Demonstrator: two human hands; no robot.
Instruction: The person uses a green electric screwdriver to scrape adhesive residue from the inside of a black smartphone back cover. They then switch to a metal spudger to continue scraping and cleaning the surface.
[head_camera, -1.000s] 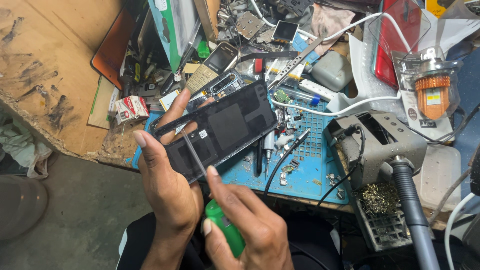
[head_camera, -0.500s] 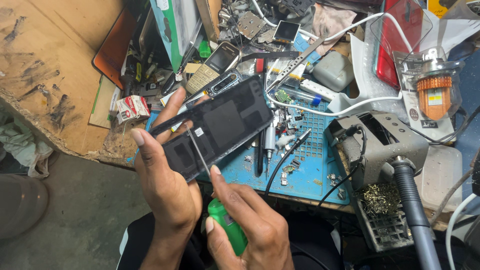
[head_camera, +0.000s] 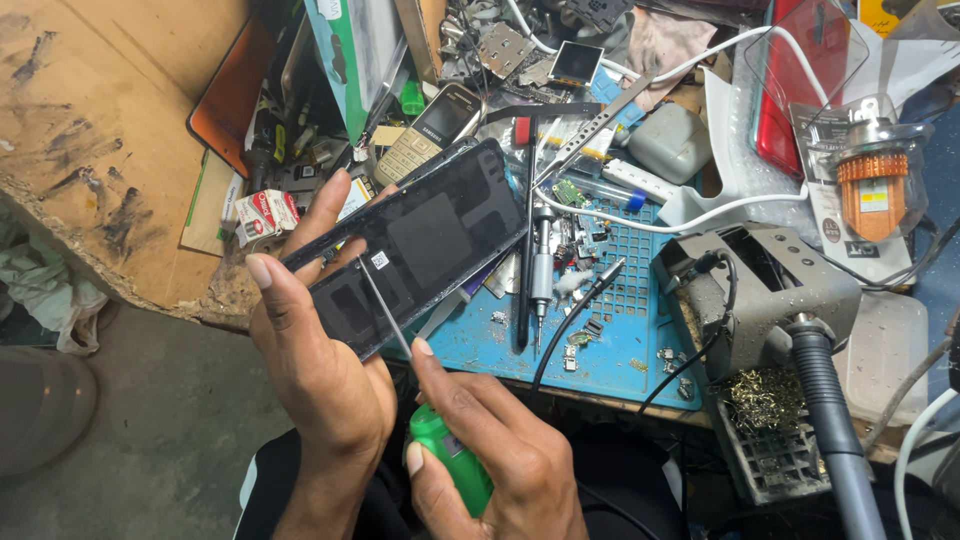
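- Head view: left hand (head_camera: 320, 370) wrapped half-closed around a dark phone (head_camera: 415, 245), thumb on the near edge, fingers behind; phone tilted above the front edge of a blue work mat (head_camera: 610, 335).
- Right hand (head_camera: 500, 460) closed on a green-handled screwdriver (head_camera: 455, 465), forefinger stretched along the thin shaft, tip touching the phone's back.
- Just beside on the mat: a metal precision driver (head_camera: 541, 270), loose screws, a black cable.
- Farther back: a gold keypad phone (head_camera: 435, 130); at right, a grey soldering stand (head_camera: 770, 290) with brass wool below.
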